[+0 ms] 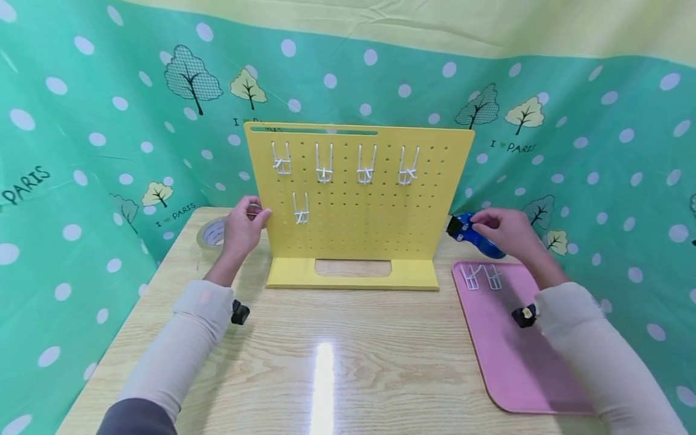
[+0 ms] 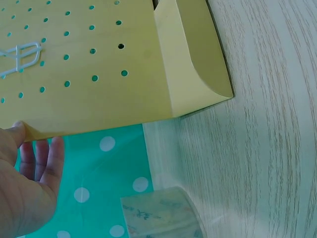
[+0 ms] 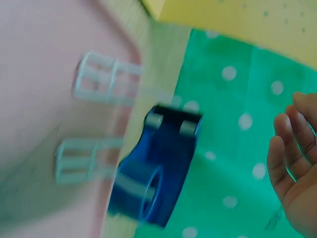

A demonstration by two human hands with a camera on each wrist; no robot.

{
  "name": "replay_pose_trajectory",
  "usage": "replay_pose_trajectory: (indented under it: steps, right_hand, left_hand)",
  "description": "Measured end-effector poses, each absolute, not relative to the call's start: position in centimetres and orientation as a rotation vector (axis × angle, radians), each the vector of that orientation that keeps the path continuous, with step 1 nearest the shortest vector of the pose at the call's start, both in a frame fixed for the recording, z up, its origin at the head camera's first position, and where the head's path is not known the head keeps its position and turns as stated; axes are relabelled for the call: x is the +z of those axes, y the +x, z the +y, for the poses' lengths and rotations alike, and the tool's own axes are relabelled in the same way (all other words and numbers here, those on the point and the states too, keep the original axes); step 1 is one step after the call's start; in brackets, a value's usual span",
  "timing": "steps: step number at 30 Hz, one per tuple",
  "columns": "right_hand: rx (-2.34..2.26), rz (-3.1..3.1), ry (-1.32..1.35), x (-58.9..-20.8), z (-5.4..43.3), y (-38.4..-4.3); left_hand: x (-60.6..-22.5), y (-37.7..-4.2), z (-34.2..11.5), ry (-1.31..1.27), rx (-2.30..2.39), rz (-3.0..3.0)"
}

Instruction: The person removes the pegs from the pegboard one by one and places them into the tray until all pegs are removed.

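Observation:
A yellow pegboard (image 1: 348,235) stands upright on its base, with several white wire hooks (image 1: 324,175) hung on it. My left hand (image 1: 244,226) holds the board's left edge; in the left wrist view the thumb (image 2: 18,131) lies on the front face and the fingers are at the edge. At the right, my right hand (image 1: 505,229) is above the blue tape dispenser (image 3: 168,148). The right wrist view shows that hand with bent, loose fingers, apart from the dispenser and holding nothing. Two more white wire hooks (image 1: 493,278) lie on the pink tray (image 1: 522,374).
A roll of clear tape (image 1: 211,234) lies on the wooden table (image 1: 348,350) left of the board. The blue dispenser stands behind the pink tray. A green dotted curtain (image 1: 98,181) hangs around the back and sides.

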State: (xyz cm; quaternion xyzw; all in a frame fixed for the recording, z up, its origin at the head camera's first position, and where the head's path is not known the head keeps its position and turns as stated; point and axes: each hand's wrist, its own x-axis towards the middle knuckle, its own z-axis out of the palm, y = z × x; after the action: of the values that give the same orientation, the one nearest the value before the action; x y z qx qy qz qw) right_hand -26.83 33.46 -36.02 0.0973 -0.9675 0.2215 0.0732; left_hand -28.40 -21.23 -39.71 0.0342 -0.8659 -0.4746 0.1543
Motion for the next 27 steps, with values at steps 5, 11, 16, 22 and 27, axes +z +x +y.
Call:
replay_pose_trajectory:
  steps: [5,11,16,22,27]
  right_hand:
    - [0.715,-2.846,0.449,-36.3,29.8,-27.4]
    - [0.829,-2.841,0.581,-36.1,24.6,-27.7]
    - [0.847,-2.811,0.697,-36.0,20.4,-28.1]
    - [0.871,-2.674,0.819,-36.5,15.9,-28.4]
    - [0.844,-2.529,0.871,-37.0,12.4,-28.8]
  left_hand:
    - [-39.8,-28.5,-21.3,0.098,-1.344,-2.487]
    - [-39.8,-28.4,-21.4,0.088,-1.329,-2.498]
    - [-39.9,-28.4,-21.4,0.095,-1.326,-2.501]
    - [-40.0,-28.6,-21.4,0.090,-1.329,-2.495]
    - [-40.0,-28.5,-21.4,0.100,-1.338,-2.501]
